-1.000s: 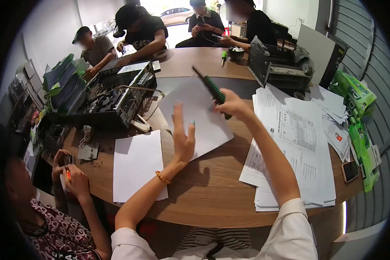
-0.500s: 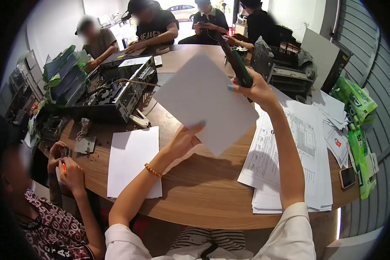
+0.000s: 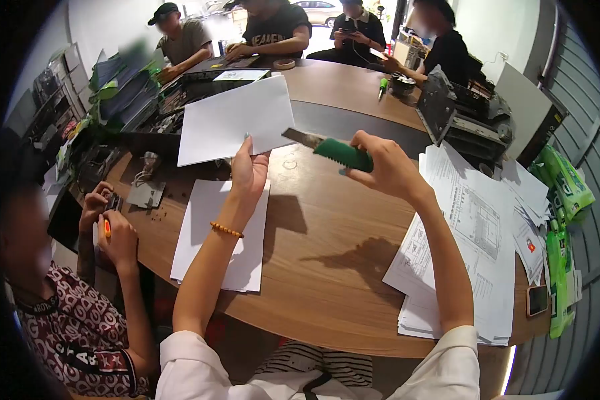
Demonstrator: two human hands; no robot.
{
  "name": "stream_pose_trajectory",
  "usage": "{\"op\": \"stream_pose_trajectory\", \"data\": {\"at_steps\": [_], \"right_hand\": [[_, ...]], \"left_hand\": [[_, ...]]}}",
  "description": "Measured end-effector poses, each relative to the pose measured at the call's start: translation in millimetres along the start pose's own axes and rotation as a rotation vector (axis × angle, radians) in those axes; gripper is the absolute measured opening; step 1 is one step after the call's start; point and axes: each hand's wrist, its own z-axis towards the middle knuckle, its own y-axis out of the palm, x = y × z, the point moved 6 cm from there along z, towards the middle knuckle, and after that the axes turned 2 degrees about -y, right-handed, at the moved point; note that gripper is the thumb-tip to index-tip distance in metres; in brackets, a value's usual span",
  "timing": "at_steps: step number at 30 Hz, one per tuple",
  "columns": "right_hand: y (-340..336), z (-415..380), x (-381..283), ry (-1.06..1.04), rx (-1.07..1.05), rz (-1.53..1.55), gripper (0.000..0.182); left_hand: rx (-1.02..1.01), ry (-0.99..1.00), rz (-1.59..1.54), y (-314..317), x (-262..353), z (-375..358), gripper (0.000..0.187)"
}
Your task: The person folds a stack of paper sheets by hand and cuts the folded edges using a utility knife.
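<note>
My left hand (image 3: 250, 175) grips the near edge of a white paper sheet (image 3: 237, 120), thumb on top. The sheet is held above the table, partly in front of the opened computer case. In my right hand (image 3: 387, 163) is a green-handled knife (image 3: 343, 153) with a broad, flat metal blade. Its blade points left toward the sheet's right edge, apart from it. Below my left forearm lies a stack of blank white paper (image 3: 203, 223) on the table.
Printed papers (image 3: 453, 220) lie at the right beside a phone (image 3: 537, 301) and green packages (image 3: 563, 183). A dismantled metal machine (image 3: 467, 127) stands at the back right. A co-worker's hands (image 3: 117, 233) work at the left edge. Other people sit across the wooden table (image 3: 327, 267).
My left hand has carried the sheet left and away from me, turning it flatter. The knife has swung from pointing up behind the sheet to pointing left. The view has shifted slightly.
</note>
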Motion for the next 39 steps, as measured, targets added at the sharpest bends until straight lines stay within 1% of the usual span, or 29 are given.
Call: {"op": "stream_pose_trajectory", "data": {"at_steps": [1, 3, 6, 10, 15, 21, 23, 34, 36, 37, 39], "right_hand": [[4.0, -0.3, -3.1, 0.025, -0.073, -0.018, 0.033], [10.6, -0.9, -6.6, 0.059, -0.182, -0.025, 0.033], [15.6, -1.4, -9.6, 0.057, -0.215, -0.064, 0.033], [17.9, -1.8, -9.0, 0.052, -0.211, -0.066, 0.033], [21.4, -2.9, -4.0, 0.134, -0.256, -0.090, 0.034], [21.7, -2.8, -2.5, 0.154, -0.264, -0.073, 0.036], [21.9, -3.0, -2.6, 0.153, -0.264, -0.080, 0.036], [24.5, -4.0, 0.0, 0.166, -0.274, -0.079, 0.036], [24.3, -4.0, -0.4, 0.095, -0.213, -0.078, 0.037], [23.5, -3.5, -1.4, 0.096, -0.213, -0.078, 0.037], [24.4, -3.8, 0.5, 0.183, -0.271, -0.089, 0.036]], "left_hand": [[-0.016, 0.043, -0.022, -1.9, 2.8, 3.2, 0.026], [0.015, 0.060, -0.034, -9.7, 3.0, 9.1, 0.026], [0.050, 0.071, -0.056, -11.6, 4.9, 8.3, 0.025], [0.070, 0.075, -0.054, -11.1, 6.0, 7.2, 0.026], [0.068, 0.075, -0.039, -5.9, 7.0, 3.1, 0.026], [0.093, 0.081, -0.032, -5.8, 6.6, 1.1, 0.026], [0.064, 0.078, -0.037, -4.4, 6.6, 0.9, 0.026], [0.052, 0.045, -0.039, -8.2, 2.7, 5.5, 0.026], [0.043, 0.037, -0.037, -6.5, 2.3, 3.8, 0.025], [0.042, 0.039, -0.023, -3.9, 2.7, 1.4, 0.025], [0.041, 0.039, -0.008, -4.2, 2.0, 1.5, 0.025]]}}
